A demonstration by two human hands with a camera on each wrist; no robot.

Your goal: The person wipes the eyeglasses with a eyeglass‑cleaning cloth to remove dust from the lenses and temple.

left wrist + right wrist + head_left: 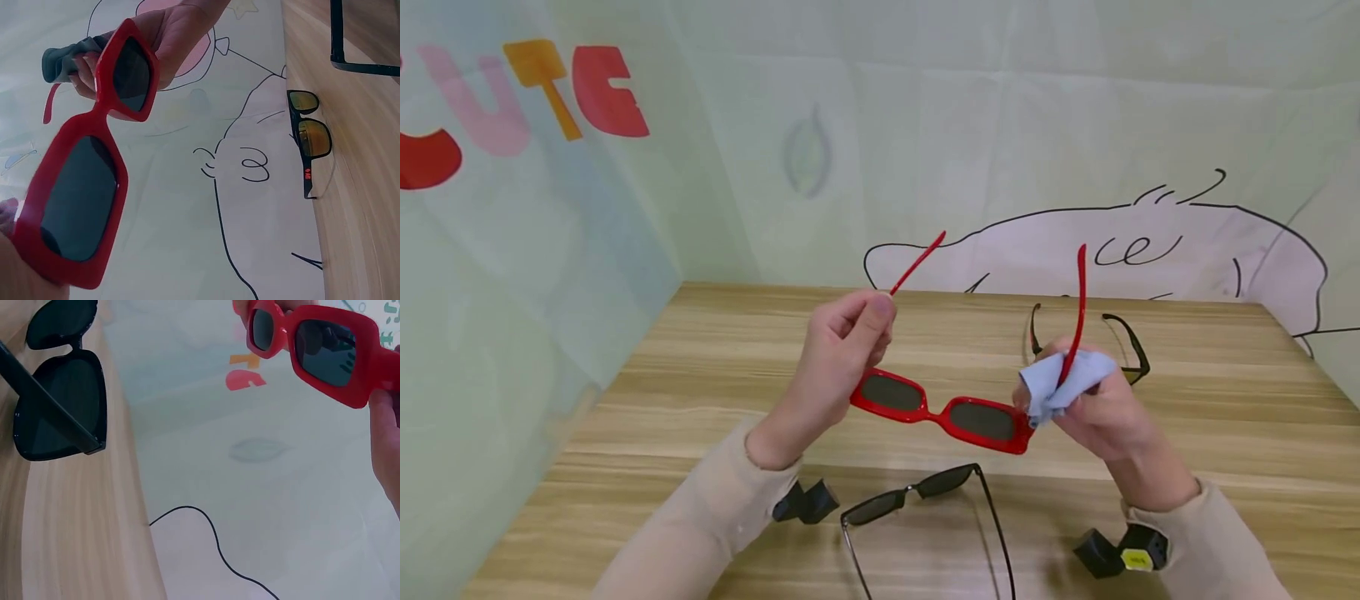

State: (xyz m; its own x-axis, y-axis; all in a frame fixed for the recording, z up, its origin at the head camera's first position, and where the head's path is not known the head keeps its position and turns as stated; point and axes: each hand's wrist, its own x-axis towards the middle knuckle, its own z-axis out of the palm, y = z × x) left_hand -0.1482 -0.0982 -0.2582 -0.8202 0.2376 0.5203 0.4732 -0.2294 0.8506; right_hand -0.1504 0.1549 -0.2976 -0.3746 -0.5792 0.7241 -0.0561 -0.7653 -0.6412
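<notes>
The left hand [846, 346] pinches the red sunglasses [934, 416] by their left earpiece; the right hand [1112, 417] grips a blue cloth [1092, 371] round the right one. Held above the table [700, 358], they look light, stiff; rim holds should spare thin earpieces.

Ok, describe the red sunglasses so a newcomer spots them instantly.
Start at the wooden table. Above it, the left hand and right hand, the latter gripping a blue cloth, hold the red sunglasses. Unlike the dark near pair and far pair, their frame is bright red.
</notes>
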